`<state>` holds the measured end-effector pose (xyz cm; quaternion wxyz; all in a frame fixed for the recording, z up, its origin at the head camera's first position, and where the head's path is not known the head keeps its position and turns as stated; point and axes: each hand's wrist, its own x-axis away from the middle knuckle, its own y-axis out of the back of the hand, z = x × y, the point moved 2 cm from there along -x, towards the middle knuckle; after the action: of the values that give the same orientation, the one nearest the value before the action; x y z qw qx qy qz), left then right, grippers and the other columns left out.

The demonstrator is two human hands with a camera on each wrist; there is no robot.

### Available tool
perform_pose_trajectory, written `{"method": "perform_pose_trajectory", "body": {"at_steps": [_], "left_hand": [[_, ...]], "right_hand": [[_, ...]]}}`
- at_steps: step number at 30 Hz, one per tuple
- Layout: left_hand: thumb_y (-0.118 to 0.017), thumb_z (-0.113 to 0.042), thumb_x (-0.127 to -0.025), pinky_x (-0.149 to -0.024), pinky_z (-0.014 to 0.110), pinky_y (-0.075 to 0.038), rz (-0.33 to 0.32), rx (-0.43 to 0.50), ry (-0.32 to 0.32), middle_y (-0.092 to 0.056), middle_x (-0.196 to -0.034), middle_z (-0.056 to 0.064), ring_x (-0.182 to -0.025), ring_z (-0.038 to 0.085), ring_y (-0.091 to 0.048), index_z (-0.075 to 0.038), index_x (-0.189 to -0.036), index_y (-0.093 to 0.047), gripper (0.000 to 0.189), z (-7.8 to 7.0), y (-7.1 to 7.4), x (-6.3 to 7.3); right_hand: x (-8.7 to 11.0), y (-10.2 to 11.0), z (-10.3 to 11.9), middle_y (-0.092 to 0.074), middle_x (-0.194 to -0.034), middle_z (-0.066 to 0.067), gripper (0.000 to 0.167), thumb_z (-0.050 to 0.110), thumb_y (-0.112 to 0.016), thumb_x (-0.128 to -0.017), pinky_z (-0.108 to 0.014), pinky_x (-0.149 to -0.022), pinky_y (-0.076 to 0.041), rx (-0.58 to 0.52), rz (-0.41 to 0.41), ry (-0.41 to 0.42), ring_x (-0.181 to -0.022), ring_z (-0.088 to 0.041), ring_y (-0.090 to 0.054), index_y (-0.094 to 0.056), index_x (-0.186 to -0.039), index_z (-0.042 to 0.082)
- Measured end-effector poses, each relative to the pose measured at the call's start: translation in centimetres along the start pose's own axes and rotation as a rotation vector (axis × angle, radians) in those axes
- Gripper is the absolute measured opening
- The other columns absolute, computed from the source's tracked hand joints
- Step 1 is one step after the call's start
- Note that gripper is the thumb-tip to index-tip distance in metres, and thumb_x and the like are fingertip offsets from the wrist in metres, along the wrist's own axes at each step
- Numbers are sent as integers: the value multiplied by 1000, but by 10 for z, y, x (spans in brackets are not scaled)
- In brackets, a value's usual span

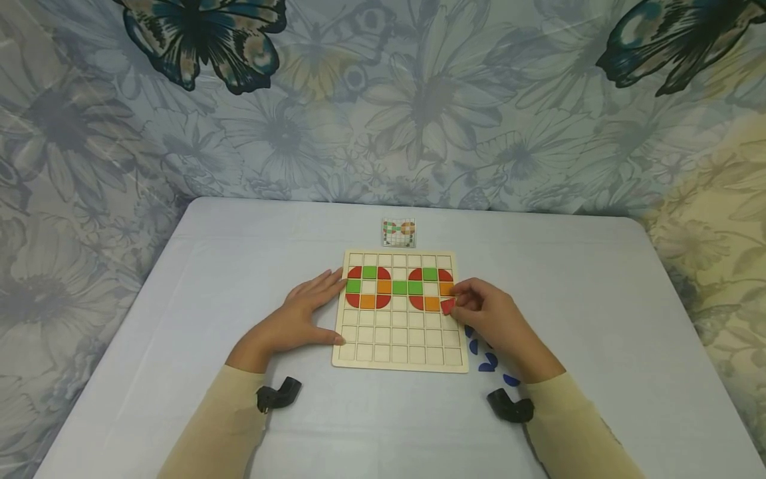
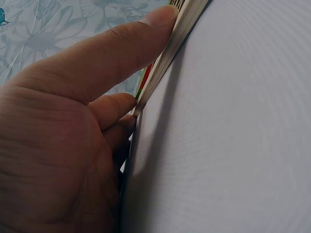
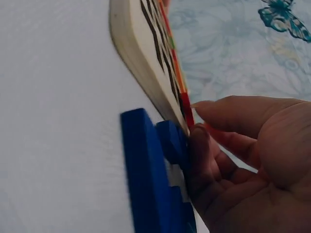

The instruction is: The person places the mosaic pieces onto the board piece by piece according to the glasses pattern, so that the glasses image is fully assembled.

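A pale wooden grid board (image 1: 391, 336) lies on the table, bearing red, green and orange pieces in two ring shapes joined by green squares (image 1: 407, 287). My left hand (image 1: 299, 316) rests along the board's left edge, thumb and fingers spread and touching its side. At the right edge, my right hand (image 1: 487, 309) pinches a red piece (image 1: 447, 306) between thumb and fingers, over the lower right corner of the right ring. In the right wrist view the red piece (image 3: 187, 109) sits at the fingertips, right by the board's surface.
Several blue curved pieces (image 1: 487, 362) lie right of the board, partly under my right forearm. A small pattern card (image 1: 398, 233) lies beyond the board's far edge. The white-covered table (image 1: 239, 229) meets a flowered cloth backdrop. Black wrist cameras sit at both sleeves.
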<state>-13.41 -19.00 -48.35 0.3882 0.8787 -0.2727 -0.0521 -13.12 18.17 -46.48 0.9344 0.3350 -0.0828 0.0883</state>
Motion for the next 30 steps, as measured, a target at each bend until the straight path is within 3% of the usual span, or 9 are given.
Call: {"method": "perform_pose_trajectory", "body": {"at_steps": [7, 16, 21, 30], "left_hand": [[-97, -48, -80, -129, 56, -7, -2, -5, 0, -18, -180, -5, -166, 22, -9, -13, -172, -36, 115, -1, 0, 0], [-97, -47, -80, -129, 56, -7, 0, -3, 6, -18, -180, -4, -166, 24, -9, -12, -171, -36, 115, -2, 0, 0], [-97, -46, -80, -129, 55, -7, 5, -5, 12, -18, -180, -4, -166, 23, -9, -12, -172, -36, 115, -1, 0, -1], [-97, -46, -80, -129, 55, -7, 4, -3, 8, -18, -180, -4, -166, 23, -9, -12, -171, -37, 115, -1, 0, 0]], "right_hand": [[0, -1, 0, -65, -100, -7, 31, 9, -81, -98, -32, -75, -55, 53, -7, 70, -90, -25, -60, -71, -127, 2], [0, -3, 2, -60, -94, -4, 27, 9, -83, -96, -34, -67, -48, 159, 9, 175, -83, -23, -54, -82, -123, 9], [0, -4, 3, -61, -97, -3, 29, 9, -82, -97, -34, -68, -48, 179, 12, 169, -86, -23, -54, -79, -125, 7], [1, -4, 2, -67, -98, -2, 39, 18, -81, -100, -31, -65, -50, 78, 28, 137, -83, -22, -57, -70, -134, 5]]}}
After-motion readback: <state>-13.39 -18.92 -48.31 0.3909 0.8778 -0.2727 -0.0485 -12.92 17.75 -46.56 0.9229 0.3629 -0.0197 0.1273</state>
